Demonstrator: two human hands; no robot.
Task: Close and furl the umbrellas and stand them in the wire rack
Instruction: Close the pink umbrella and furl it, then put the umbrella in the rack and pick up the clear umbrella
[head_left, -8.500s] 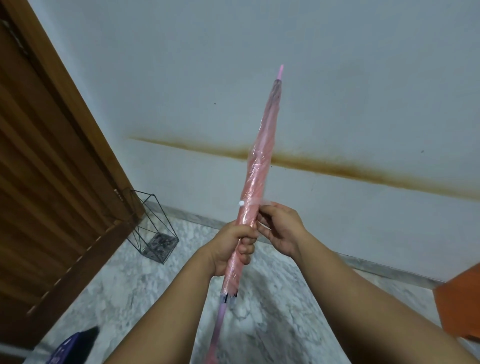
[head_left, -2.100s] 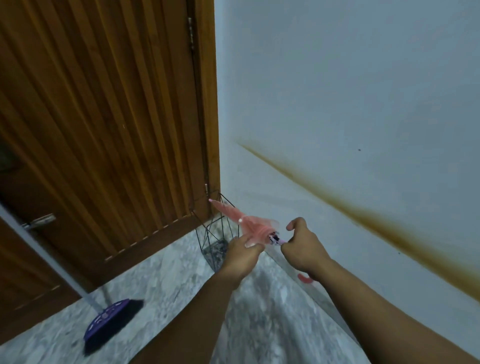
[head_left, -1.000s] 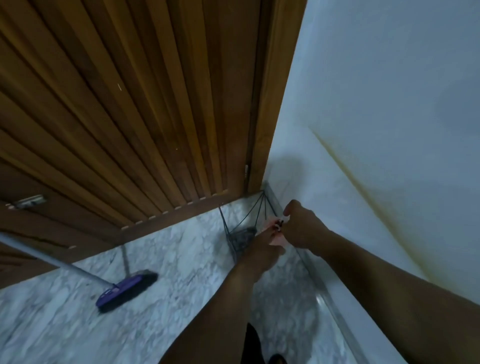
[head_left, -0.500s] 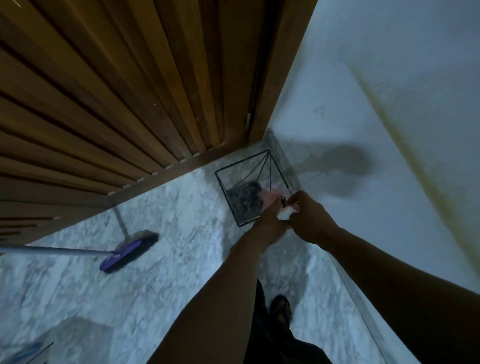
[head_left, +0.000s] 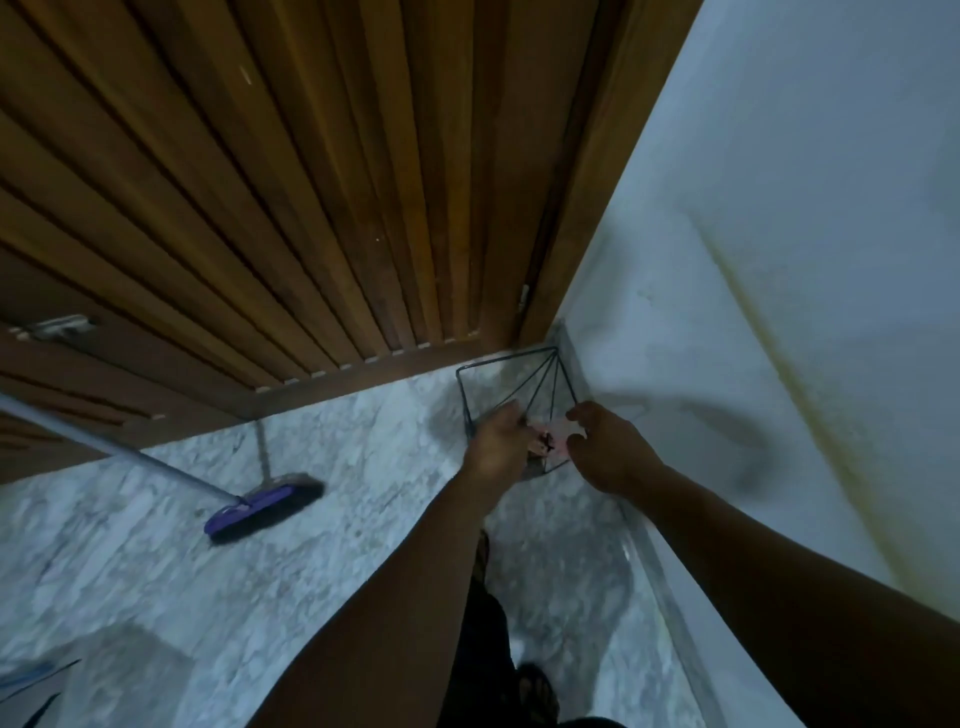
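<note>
A: Marble floor (head_left: 363, 519), grey-veined, meets a slatted wooden door (head_left: 311, 182) at the far left and a pale wall (head_left: 779, 260) with a yellowish streak on the right. We log the wire rack (head_left: 470, 395) standing in the far corner where door and wall meet.

B: Agreed. We see the pink umbrella (head_left: 555, 434) only as a small pale patch with a dark fitting, between the two hands and within the rack's outline. How deep it sits we cannot tell.

A: Left hand (head_left: 496, 441): fingers curled toward the umbrella top, at the rack's near-left edge. We cannot tell whether they actually hold it; the frame is blurred.

B: Right hand (head_left: 605, 449): thumb and fingers form a loose C just beside the pink patch, with a gap showing. We note it as not gripping.

A: Also present: a purple broom (head_left: 260, 509) lying on the floor, left, well apart from the rack. A sandalled foot (head_left: 535, 691) shows near the bottom edge.
</note>
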